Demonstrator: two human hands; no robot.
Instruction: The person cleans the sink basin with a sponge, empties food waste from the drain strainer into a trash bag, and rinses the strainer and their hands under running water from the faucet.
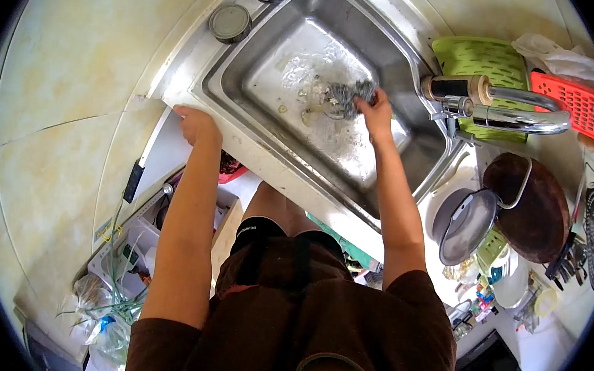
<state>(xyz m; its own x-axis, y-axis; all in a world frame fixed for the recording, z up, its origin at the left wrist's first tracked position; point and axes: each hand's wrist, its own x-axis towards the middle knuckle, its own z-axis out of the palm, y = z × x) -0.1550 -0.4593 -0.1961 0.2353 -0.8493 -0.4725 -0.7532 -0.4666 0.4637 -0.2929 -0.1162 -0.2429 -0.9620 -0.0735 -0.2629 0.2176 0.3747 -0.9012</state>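
Note:
In the stainless steel sink (307, 34), my right hand (376, 114) has its fingers closed on a crumpled grey rag (348, 96). The rag presses against the wet sink bottom, with small food scraps (309, 109) around it. Whether it is cloth or mesh, I cannot tell. My left hand (198, 125) is at the front left corner of the counter edge (179, 98), its fingers curled over it.
Two round tins (230, 23) stand on the sink's left rim. A chrome faucet (522, 120) is at the right, near a green drainer basket (482, 54) and a red perforated basket (575, 101). A strainer (468, 228) and a brown round lid (526, 208) lie right of the sink.

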